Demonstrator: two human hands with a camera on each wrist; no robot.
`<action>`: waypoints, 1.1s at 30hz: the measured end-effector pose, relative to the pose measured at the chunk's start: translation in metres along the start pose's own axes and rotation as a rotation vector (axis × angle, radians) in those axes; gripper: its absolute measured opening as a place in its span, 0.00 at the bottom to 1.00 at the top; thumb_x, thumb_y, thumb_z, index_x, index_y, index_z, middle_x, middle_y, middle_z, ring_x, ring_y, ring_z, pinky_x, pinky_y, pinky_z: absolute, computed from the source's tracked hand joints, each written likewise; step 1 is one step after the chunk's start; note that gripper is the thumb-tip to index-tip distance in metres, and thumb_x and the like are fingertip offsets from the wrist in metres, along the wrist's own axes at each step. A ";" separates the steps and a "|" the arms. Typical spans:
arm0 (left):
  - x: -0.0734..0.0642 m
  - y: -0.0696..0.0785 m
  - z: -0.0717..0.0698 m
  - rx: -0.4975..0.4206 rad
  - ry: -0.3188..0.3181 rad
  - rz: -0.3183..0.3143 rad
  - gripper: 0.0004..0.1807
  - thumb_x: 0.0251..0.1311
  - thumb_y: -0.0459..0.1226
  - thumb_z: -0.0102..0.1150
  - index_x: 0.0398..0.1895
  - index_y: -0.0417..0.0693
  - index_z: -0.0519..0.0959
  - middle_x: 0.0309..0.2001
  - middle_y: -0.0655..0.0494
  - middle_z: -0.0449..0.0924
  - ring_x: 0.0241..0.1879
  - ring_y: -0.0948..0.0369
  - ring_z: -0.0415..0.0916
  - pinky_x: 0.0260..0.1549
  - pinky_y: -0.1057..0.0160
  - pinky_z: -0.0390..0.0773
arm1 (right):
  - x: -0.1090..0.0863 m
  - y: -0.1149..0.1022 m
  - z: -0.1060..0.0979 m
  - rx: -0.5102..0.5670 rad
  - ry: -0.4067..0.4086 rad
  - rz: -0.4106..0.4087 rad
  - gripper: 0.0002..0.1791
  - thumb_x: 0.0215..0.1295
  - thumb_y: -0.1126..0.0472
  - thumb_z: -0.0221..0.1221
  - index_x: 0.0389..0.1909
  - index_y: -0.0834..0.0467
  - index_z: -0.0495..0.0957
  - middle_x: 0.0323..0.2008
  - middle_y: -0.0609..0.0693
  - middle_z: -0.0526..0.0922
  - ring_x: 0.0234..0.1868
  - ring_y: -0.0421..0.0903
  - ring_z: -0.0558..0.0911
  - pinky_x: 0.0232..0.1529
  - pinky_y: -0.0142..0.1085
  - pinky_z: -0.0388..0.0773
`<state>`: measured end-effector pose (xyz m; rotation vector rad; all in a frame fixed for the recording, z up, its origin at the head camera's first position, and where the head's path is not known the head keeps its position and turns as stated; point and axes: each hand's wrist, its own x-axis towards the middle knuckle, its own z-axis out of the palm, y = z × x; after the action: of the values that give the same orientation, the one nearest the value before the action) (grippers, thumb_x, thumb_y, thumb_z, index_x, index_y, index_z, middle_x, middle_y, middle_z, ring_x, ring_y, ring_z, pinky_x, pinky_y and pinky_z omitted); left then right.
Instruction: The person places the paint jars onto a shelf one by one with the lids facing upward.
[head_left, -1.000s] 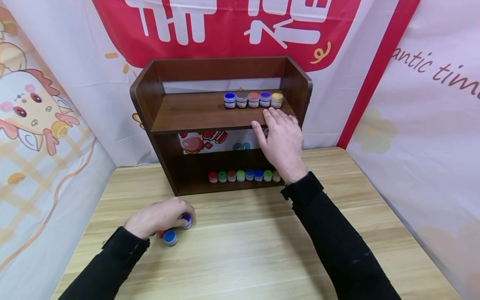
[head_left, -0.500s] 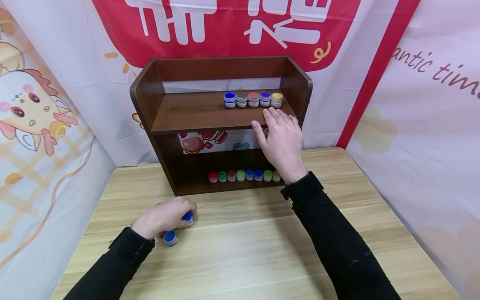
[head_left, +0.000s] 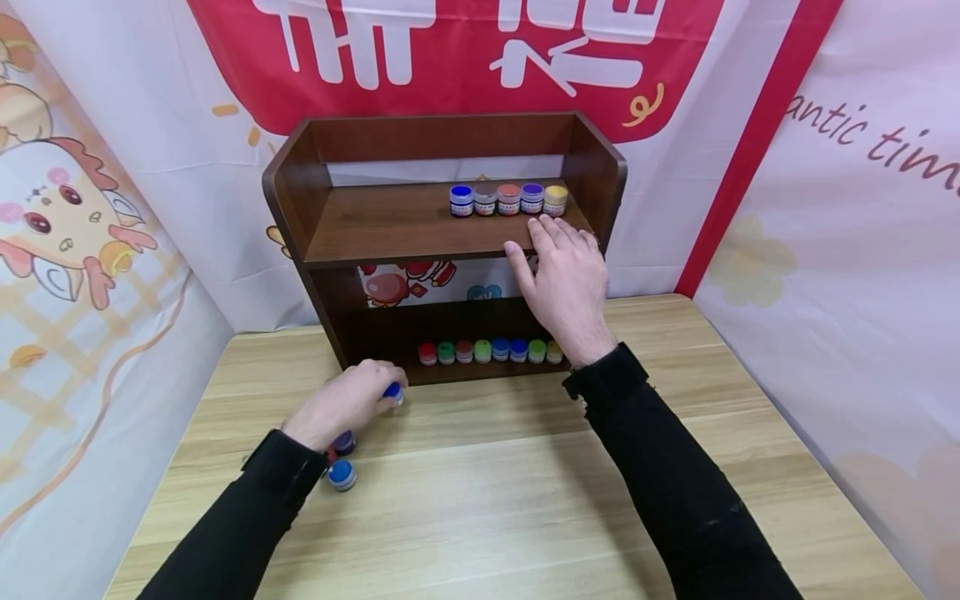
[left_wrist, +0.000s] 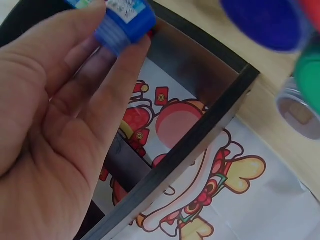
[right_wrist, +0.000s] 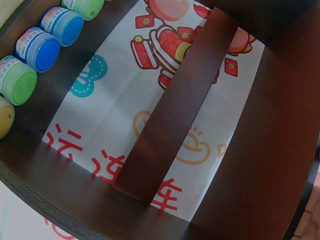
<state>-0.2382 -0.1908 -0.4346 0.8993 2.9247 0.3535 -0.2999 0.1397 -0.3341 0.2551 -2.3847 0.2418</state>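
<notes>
My left hand (head_left: pixel 352 402) pinches a small blue paint jar (head_left: pixel 393 392) between thumb and fingers, just in front of the lower left of the brown wooden shelf (head_left: pixel 450 260). In the left wrist view the jar (left_wrist: pixel 131 20) shows a white label at the fingertips. My right hand (head_left: pixel 564 287) rests on the front edge of the upper board, fingers fairly straight, below a yellow-lidded jar (head_left: pixel 555 200). Under the left wrist on the table stand a blue-lidded jar (head_left: pixel 342 476), a dark blue-lidded jar (head_left: pixel 344 442) and a partly hidden red one (head_left: pixel 332 455).
Several paint jars line the right part of the upper board, among them a grey-lidded jar (head_left: pixel 486 200). Another row, with a red-lidded jar (head_left: pixel 427 353) at its left end, stands on the lower board. The wooden table (head_left: pixel 480 500) meets printed cloth walls (head_left: pixel 825 208).
My left hand has carried the blue jar forward and slightly right, from the group on the table toward the shelf. The dark blue-lidded jar has come into view. My right hand stays put.
</notes>
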 end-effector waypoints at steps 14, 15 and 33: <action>0.041 -0.016 0.003 -0.026 0.114 -0.105 0.15 0.67 0.35 0.66 0.55 0.42 0.85 0.51 0.44 0.85 0.48 0.51 0.81 0.53 0.48 0.84 | 0.000 0.000 -0.001 0.002 -0.001 -0.001 0.44 0.75 0.26 0.33 0.72 0.52 0.76 0.70 0.51 0.77 0.73 0.49 0.70 0.77 0.50 0.59; 0.044 -0.018 0.004 -0.026 0.111 -0.114 0.16 0.67 0.35 0.66 0.56 0.42 0.85 0.51 0.44 0.85 0.48 0.51 0.81 0.53 0.48 0.83 | 0.000 0.000 -0.001 0.002 -0.001 -0.001 0.45 0.75 0.26 0.33 0.72 0.52 0.76 0.70 0.51 0.77 0.73 0.49 0.70 0.77 0.50 0.59; 0.074 -0.030 0.016 0.003 0.034 -0.192 0.18 0.65 0.34 0.67 0.56 0.37 0.83 0.48 0.40 0.84 0.45 0.49 0.80 0.51 0.46 0.83 | -0.001 0.001 0.000 -0.003 -0.008 0.001 0.44 0.75 0.26 0.33 0.73 0.52 0.75 0.70 0.51 0.76 0.74 0.49 0.70 0.77 0.51 0.59</action>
<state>-0.3137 -0.1706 -0.4569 0.6108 3.0100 0.3552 -0.2994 0.1407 -0.3344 0.2538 -2.3930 0.2387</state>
